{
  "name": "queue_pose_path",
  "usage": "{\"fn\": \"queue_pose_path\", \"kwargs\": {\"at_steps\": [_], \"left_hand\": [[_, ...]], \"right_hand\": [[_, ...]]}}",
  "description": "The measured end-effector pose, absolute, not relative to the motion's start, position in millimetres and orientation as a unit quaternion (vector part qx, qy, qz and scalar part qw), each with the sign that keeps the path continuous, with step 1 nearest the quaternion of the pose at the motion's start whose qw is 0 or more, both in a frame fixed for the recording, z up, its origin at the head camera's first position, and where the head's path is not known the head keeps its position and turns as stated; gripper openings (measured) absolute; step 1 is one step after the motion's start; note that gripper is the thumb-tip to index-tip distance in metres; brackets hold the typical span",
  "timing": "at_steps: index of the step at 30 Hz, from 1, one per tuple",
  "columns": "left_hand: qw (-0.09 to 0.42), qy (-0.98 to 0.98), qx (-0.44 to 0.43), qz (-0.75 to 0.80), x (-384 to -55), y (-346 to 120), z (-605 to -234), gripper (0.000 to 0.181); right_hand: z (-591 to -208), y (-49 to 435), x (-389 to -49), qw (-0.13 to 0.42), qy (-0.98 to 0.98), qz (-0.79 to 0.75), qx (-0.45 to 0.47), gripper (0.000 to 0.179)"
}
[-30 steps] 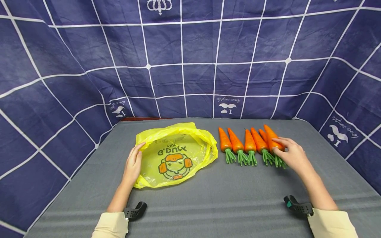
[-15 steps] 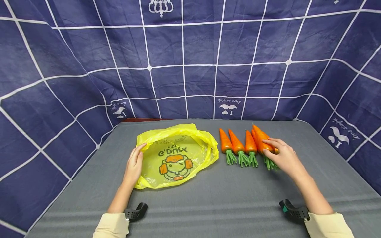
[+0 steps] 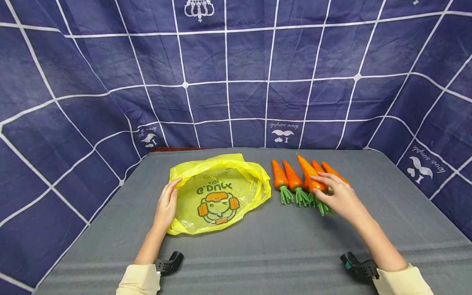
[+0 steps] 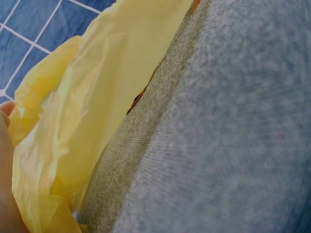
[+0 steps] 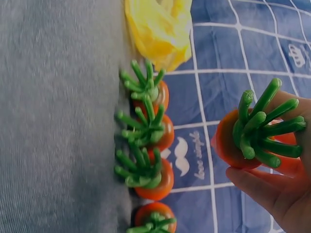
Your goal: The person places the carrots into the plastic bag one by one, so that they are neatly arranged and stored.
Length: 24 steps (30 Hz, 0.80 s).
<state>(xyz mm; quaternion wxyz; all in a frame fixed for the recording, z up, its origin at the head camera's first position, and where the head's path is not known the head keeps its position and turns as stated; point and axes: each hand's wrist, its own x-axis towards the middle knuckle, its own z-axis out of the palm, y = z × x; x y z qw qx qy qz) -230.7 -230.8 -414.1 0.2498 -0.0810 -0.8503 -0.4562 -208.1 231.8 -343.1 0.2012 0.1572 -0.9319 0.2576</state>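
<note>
My left hand (image 3: 166, 205) holds the left rim of a yellow plastic bag (image 3: 258, 172), which lies with its mouth open and has a duck print inside. Its fingertips hook over that rim; in the left wrist view the bag's side (image 4: 58, 145) hides most of the hand. My right hand (image 3: 341, 196) grips an orange carrot (image 3: 305, 169) around its thick end, green stalks toward me. The right wrist view has this carrot (image 5: 227, 141) raised off the table. Beneath and beside it lies a row of several other carrots (image 3: 279, 174), tips pointing away.
A grey cloth-covered table (image 3: 258, 254) stretches below both hands. Behind it and along the sides hangs a blue curtain (image 3: 247, 98) with white grid lines. Each wrist wears a black band (image 3: 169, 262). The nearest lying carrot sits close to the bag's right edge.
My right hand has lifted the carrot from the right end of the row and carried it left over the other carrots. My left hand has stayed at the bag's rim.
</note>
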Motion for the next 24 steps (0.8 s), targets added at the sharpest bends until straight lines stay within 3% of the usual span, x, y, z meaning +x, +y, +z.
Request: {"fn": "queue_pose_path", "kwargs": {"at_steps": [13, 24], "left_hand": [[0.246, -0.851, -0.078, -0.457, -229.6, -229.9, -413.0, 0.036], [0.246, -0.850, -0.085, -0.459, -230.6, -230.7, -413.4, 0.036]], "right_hand": [[-345.5, 208.6, -198.8, 0.212, -0.920, 0.259, 0.203, 0.032], [-343.2, 190.7, -185.5, 0.183, -0.920, 0.265, 0.222, 0.033]]}}
